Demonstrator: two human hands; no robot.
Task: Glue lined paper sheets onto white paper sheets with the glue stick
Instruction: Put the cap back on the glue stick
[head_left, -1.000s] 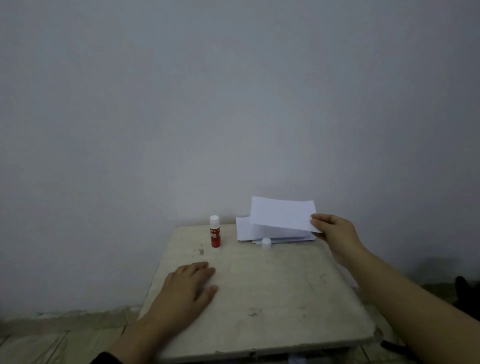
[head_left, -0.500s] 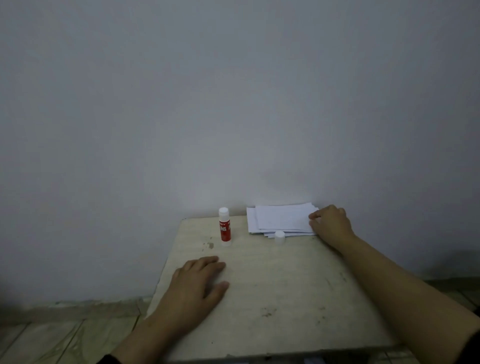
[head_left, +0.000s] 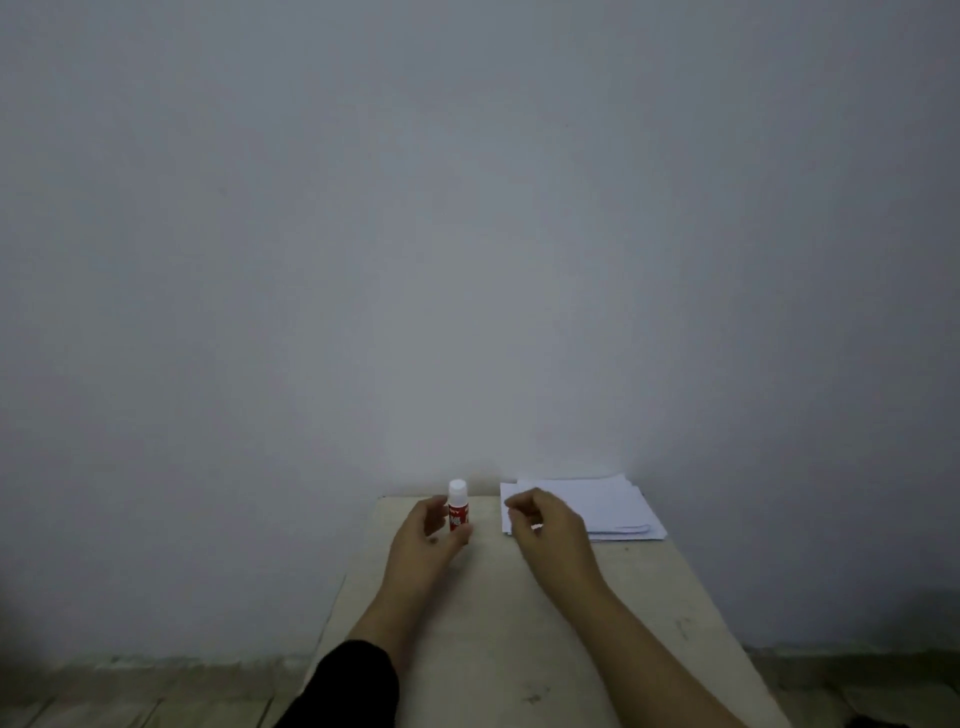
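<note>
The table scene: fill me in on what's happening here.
A person sits at a small table against a wall. Their left hand is closing around an upright red glue stick, thumb and fingers on either side. Their right hand, loosely curled, hovers by the near corner of a paper stack. No gluing is under way.

Head view, forward toward the wall (head_left: 467, 234).

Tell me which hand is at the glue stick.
The left hand, its fingers curled around the upright glue stick; the right hand is beside the paper stack.
</note>
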